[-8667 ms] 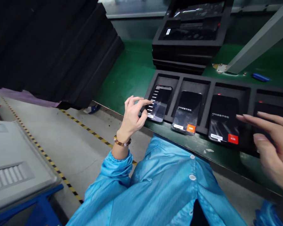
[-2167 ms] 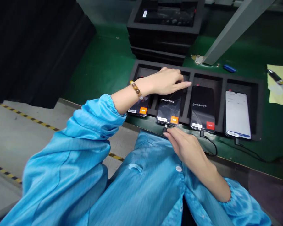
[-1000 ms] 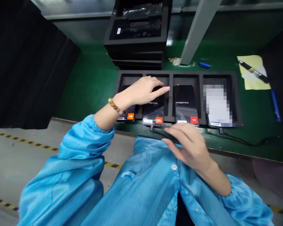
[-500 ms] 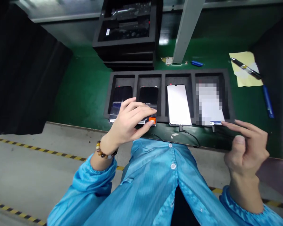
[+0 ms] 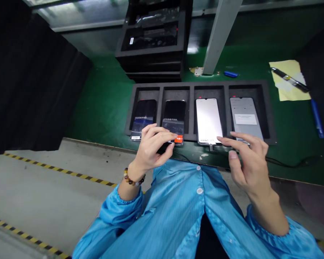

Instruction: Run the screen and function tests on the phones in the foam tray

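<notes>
A black foam tray (image 5: 191, 108) holds several smartphones in a row of compartments. My left hand (image 5: 155, 147), fingers stretched and apart, lies over the second smartphone (image 5: 174, 115) from the left; its index fingertip is at an orange button on that dark screen. To its left is another dark-screen smartphone (image 5: 144, 117), partly behind my fingers. My right hand (image 5: 250, 162) is open, its index fingertip at the lower right corner of the white-screen smartphone (image 5: 209, 118). Its other fingers cover the bottom of the rightmost smartphone (image 5: 245, 109), which shows a grey screen with a pop-up box.
Behind the tray stands a stack of black foam trays (image 5: 151, 59), beside a grey metal post (image 5: 218, 39). A blue cap (image 5: 230, 74) lies near the post. To the right are yellow paper (image 5: 286, 90), a black pen (image 5: 290, 79) and a blue pen (image 5: 317, 118). A cable (image 5: 286, 164) runs along the table edge.
My right hand has moved left from the rightmost smartphone to the white-screen one. The rightmost screen now shows grey with a pop-up. My left hand stays over the second smartphone.
</notes>
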Motion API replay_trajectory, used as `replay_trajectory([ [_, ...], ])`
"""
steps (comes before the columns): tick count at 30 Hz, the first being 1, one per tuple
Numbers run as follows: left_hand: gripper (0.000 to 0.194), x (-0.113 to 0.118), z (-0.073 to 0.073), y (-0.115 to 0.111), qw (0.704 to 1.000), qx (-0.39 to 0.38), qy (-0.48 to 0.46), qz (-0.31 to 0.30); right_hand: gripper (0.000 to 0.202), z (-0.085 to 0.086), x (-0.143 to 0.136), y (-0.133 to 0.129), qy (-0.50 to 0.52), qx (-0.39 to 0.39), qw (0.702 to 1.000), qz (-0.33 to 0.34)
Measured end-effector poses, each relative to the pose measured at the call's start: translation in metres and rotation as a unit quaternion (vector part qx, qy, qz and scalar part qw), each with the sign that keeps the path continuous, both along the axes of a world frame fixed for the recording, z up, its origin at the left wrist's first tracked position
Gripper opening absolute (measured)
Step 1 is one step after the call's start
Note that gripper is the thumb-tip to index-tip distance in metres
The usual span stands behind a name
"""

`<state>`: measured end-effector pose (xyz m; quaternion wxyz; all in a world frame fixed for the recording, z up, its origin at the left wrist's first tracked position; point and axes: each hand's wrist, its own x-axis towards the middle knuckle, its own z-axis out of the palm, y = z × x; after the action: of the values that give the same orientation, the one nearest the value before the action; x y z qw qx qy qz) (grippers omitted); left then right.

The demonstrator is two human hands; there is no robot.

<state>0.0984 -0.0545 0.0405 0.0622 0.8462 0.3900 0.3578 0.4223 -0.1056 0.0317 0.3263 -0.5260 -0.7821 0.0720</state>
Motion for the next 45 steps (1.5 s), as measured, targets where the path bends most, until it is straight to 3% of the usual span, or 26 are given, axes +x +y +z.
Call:
replay_trajectory([
  [9, 0.028, 0.003, -0.003, 0.002, 1.0, -0.004, -0.018, 0.001, 0.034, 0.002, 0.0, -0.001, 0.003, -0.006, 1.0, -0.013],
  [15, 0.03, 0.004, -0.004, 0.002, 1.0, 0.001, -0.014, -0.001, 0.036, -0.006, 0.039, 0.013, 0.005, 0.011, 0.977, -0.215],
  [17, 0.028, 0.004, -0.005, 0.003, 1.0, 0.0, -0.012, 0.0, 0.037, -0.01, 0.051, 0.02, 0.0, 0.007, 0.971, -0.239],
  [23, 0.026, 0.006, -0.004, 0.004, 1.0, -0.001, -0.004, 0.009, 0.037, -0.005, 0.045, 0.019, -0.019, -0.02, 0.976, -0.216],
  [28, 0.027, 0.006, -0.003, 0.005, 1.0, 0.005, -0.009, 0.003, 0.035, 0.007, 0.02, 0.009, -0.006, -0.035, 0.999, 0.01],
  [30, 0.027, 0.006, -0.004, 0.005, 1.0, 0.0, -0.008, 0.006, 0.038, 0.009, 0.017, 0.008, -0.013, -0.033, 0.998, 0.046],
  [37, 0.027, 0.007, -0.003, 0.005, 1.0, 0.006, -0.013, 0.01, 0.037, 0.015, 0.021, 0.02, -0.01, -0.036, 0.998, -0.043],
  [45, 0.025, 0.005, -0.004, 0.002, 0.999, -0.011, -0.001, 0.03, 0.038, 0.013, 0.006, 0.04, -0.038, -0.066, 0.997, -0.02],
])
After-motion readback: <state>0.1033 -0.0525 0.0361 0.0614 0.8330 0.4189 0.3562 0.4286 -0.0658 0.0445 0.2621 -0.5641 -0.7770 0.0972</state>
